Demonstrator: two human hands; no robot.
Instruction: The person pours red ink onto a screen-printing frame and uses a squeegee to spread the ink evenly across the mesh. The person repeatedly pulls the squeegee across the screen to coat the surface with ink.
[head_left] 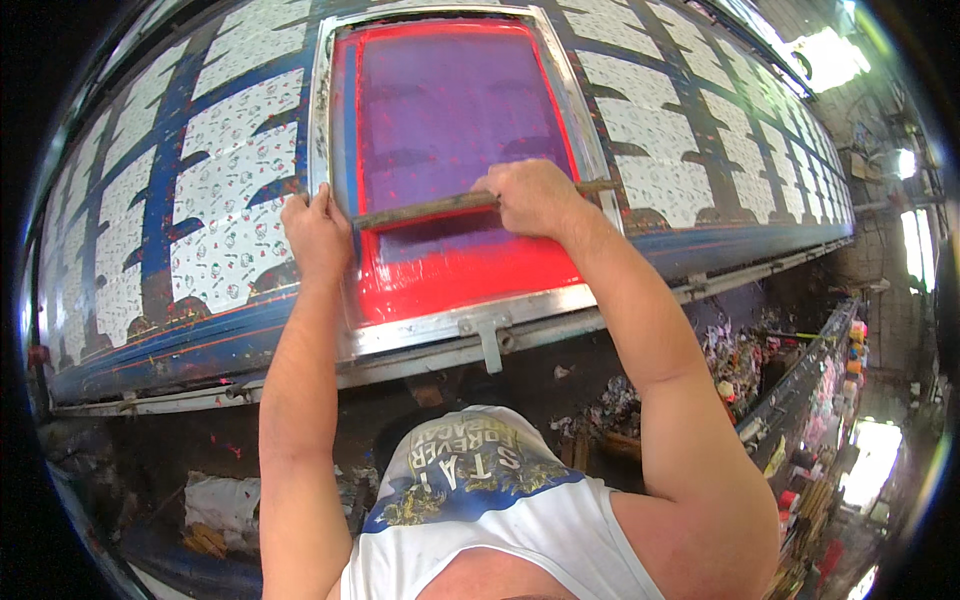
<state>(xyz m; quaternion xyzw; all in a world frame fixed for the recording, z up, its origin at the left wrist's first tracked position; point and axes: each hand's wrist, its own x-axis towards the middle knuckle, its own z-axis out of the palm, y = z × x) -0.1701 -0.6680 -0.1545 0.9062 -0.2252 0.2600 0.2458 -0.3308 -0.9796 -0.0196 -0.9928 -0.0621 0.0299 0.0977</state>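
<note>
A printing screen with a metal frame [470, 335] lies on a long printing table; red ink [465, 280] covers its lower part and borders the purple mesh [450, 100]. A long squeegee bar [410, 212] crosses the screen. My right hand [530, 197] is closed around the bar's right part. My left hand [318, 225] has curled fingers at the frame's left rail, beside the bar's left end; I cannot make out which it grips. White patterned printed panels [230, 180] lie in rows on both sides of the screen.
A metal rail [650, 295] runs along the table's near edge, with a bracket [490, 345] below the screen. Beneath are crumpled scraps [720, 360] in a dark trough. A shelf edge with colourful containers [855, 350] runs at the right; bright openings show in the far right wall.
</note>
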